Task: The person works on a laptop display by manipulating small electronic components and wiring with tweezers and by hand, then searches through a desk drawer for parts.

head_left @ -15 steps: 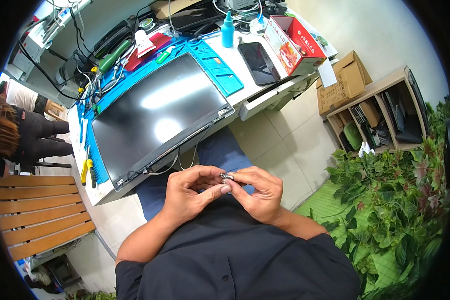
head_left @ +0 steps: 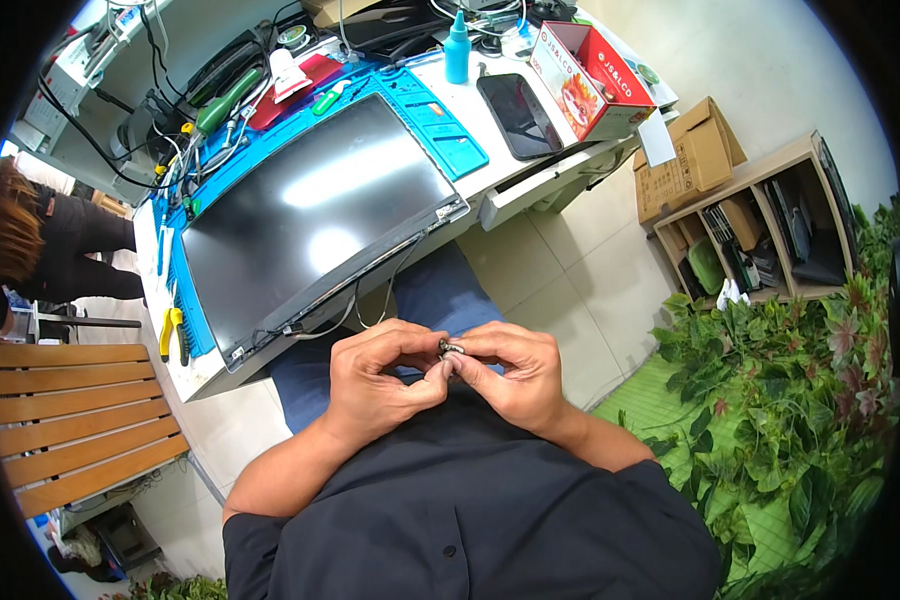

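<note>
My left hand [head_left: 382, 378] and my right hand [head_left: 515, 378] meet in front of my black shirt, off the near side of the desk. Between their fingertips is a small silver-and-dark metal piece [head_left: 451, 348], pinched from both sides. Fingers hide most of it, so its exact kind does not show. Beyond the hands lies a bare laptop display panel [head_left: 310, 230], dark and glossy, on a blue work mat [head_left: 467, 157]. Thin cables [head_left: 358, 300] hang from the panel's near edge, which juts past the desk.
Yellow-handled pliers [head_left: 170, 330] lie at the mat's left. A phone [head_left: 519, 117], a blue bottle [head_left: 457, 50] and a red-and-white box [head_left: 580, 85] stand or lie at the back right. A person [head_left: 65, 240] is at the far left. Right of me are a shelf [head_left: 760, 230] and leafy plants [head_left: 770, 430].
Both hands have shifted slightly around the metal piece, which is turned and more covered by the fingers. The person at the far left has moved a little.
</note>
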{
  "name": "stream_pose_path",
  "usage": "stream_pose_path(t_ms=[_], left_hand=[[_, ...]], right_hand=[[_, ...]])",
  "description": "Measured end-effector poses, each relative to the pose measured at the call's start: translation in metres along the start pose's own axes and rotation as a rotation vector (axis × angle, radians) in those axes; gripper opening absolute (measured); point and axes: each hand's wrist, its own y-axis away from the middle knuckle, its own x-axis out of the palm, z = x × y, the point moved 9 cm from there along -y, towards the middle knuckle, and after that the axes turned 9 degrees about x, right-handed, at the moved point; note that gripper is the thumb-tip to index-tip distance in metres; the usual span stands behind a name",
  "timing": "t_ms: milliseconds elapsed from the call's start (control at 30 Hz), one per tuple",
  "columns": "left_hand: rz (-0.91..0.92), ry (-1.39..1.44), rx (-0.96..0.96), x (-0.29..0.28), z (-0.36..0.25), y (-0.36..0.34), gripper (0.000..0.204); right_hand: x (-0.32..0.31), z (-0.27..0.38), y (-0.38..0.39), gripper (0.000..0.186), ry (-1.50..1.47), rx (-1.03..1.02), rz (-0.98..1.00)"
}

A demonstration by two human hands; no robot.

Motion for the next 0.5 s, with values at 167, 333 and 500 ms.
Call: stream_pose_path(t_ms=[167, 333, 500], left_hand=[[0.113, -0.004, 0.046, -0.001, -0.006, -0.004, 0.029], [0.109, 0.214, -0.132, 0.000, 0.008, 0.004, 0.027], [0.083, 0.500, -0.254, 0.002, 0.022, 0.014, 0.033]], right_hand=[[0.003, -0.026, -0.002, 0.011, -0.473, 0.284, 0.154], [0.003, -0.046, -0.003, 0.013, -0.636, 0.454, 0.248], [-0.001, -0.033, -0.003, 0.014, -0.595, 0.424, 0.219]])
